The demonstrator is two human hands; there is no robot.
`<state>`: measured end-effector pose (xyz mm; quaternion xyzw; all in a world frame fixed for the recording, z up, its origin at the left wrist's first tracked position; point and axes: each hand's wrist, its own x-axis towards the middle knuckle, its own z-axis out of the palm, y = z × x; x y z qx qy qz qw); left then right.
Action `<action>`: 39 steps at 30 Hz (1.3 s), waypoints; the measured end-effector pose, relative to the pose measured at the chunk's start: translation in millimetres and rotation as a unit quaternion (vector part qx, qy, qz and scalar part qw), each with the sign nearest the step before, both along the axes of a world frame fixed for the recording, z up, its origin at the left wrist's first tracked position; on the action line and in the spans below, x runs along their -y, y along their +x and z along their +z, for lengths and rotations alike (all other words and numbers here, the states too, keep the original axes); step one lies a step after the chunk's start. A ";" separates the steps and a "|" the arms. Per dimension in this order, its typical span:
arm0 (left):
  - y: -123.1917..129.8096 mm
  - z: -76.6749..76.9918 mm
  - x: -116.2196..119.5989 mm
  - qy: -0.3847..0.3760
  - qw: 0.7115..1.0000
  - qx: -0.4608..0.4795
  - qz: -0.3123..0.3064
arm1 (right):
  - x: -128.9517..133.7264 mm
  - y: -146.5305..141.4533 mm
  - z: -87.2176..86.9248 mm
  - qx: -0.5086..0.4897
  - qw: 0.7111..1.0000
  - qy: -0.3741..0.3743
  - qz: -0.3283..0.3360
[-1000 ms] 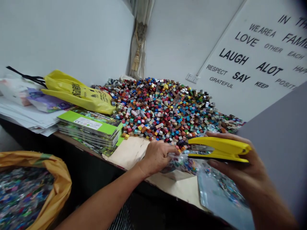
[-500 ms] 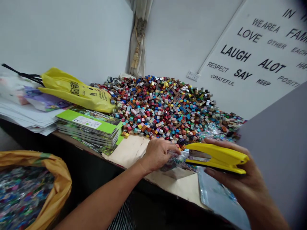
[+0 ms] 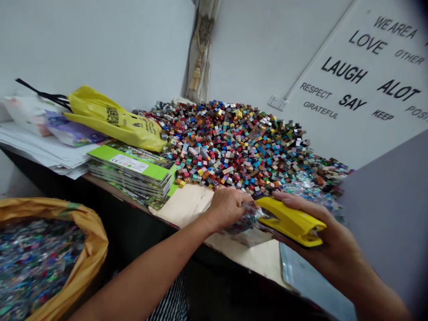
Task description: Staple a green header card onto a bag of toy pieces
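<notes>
My right hand (image 3: 329,236) is wrapped round a yellow stapler (image 3: 294,220), whose jaws point left. Closed on the top of a clear plastic bag (image 3: 245,223), my left hand (image 3: 227,207) sits just left of the stapler's tip. Bunched plastic lies at the jaws, but whether they pinch it I cannot tell. The bag's contents are hard to make out. Beneath both hands is a pale cardboard sheet (image 3: 183,205) at the table's front edge. Right behind them rises a big heap of small colourful printed cubes (image 3: 230,142).
Left of the heap stand stacked green booklets (image 3: 130,167), with a yellow bag (image 3: 117,122) behind them and white papers (image 3: 50,154) further left. An orange sack (image 3: 95,236) of small plastic packets stands low left. A pale blue plastic pouch (image 3: 310,276) lies at right, beside a grey panel (image 3: 391,209).
My right hand has brought the stapler left and tilted it, its tip now close against my left hand and the bag. The whole view has shifted slightly.
</notes>
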<state>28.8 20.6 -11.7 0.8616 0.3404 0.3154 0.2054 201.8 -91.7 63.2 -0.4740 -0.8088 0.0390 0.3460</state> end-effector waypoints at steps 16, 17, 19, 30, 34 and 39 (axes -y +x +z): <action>-1.4 3.8 -1.4 -0.068 0.997 0.044 -0.012 | -0.2 4.5 -3.7 -0.029 0.999 0.031 -0.020; -1.0 3.0 -1.5 -0.064 0.997 0.048 -0.010 | 2.5 6.0 -5.6 -0.024 0.999 0.044 -0.017; -0.3 2.0 -1.6 -0.059 0.997 0.049 -0.005 | 7.9 8.6 -10.0 -0.015 0.998 0.065 -0.010; -0.2 0.6 -1.5 -0.038 0.999 0.031 -0.006 | -2.7 0.9 -17.4 -0.011 0.995 0.097 0.014; 0.9 -1.3 -2.2 -0.023 1.000 0.007 -0.001 | -9.0 2.0 -10.2 0.053 0.995 0.067 0.054; 2.4 -4.5 -5.6 -0.008 1.000 0.003 -0.007 | -16.0 5.0 -4.0 0.055 0.996 0.019 0.070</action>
